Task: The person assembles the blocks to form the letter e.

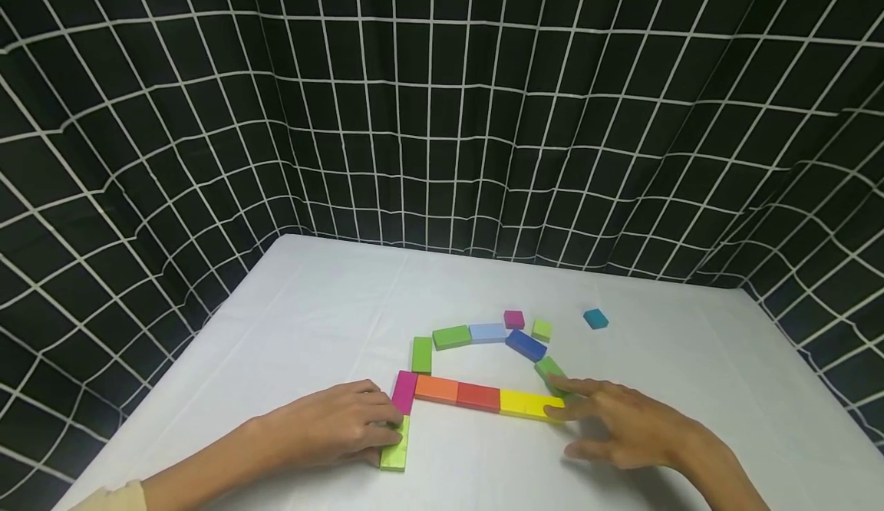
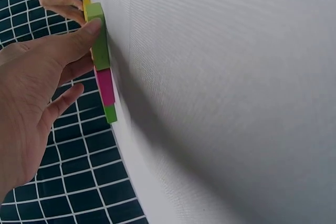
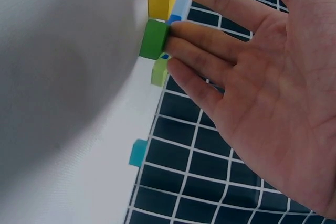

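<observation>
My left hand (image 1: 352,423) pinches a lime green block (image 1: 394,457), thumb on its near side, fingers over the top. A magenta block (image 1: 404,392) lies end to end with it, under the fingertips. From there an orange block (image 1: 437,390), a red block (image 1: 479,397) and a yellow block (image 1: 521,403) run rightward in a row. With fingers mostly straight, my right hand (image 1: 615,423) touches the yellow block's right end and a green block (image 3: 154,39) just beyond it. Its thumb stands apart from the blocks.
Behind the row, a green block (image 1: 422,355), another green block (image 1: 452,337), a light blue block (image 1: 487,333) and a dark blue block (image 1: 526,344) form an arch. Small magenta (image 1: 513,319), lime (image 1: 542,330) and teal blocks (image 1: 596,318) lie farther back. Black gridded curtains (image 1: 449,112) surround the white table (image 1: 331,304).
</observation>
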A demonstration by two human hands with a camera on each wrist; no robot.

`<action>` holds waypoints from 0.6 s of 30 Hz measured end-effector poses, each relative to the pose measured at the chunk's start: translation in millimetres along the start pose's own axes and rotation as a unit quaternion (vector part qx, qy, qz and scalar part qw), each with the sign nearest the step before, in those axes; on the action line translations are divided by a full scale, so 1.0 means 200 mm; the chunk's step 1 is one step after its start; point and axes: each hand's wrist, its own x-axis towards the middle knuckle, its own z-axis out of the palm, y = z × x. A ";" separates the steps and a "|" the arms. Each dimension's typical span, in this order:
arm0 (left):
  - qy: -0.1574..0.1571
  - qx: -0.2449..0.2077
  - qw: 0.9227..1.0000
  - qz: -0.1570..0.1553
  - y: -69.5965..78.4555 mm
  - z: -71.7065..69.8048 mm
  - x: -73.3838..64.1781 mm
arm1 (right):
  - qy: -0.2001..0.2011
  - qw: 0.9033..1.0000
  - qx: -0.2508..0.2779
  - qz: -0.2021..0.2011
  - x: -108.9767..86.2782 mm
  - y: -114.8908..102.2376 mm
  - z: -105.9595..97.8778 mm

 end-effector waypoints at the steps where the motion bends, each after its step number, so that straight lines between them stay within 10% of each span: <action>1: 0.001 0.001 1.000 -0.001 0.00 0.00 0.00 | -0.001 1.000 0.001 0.001 0.00 0.00 0.00; 18: 0.002 -0.001 1.000 0.008 0.00 0.00 0.02 | 0.005 1.000 -0.011 -0.007 0.00 0.00 0.00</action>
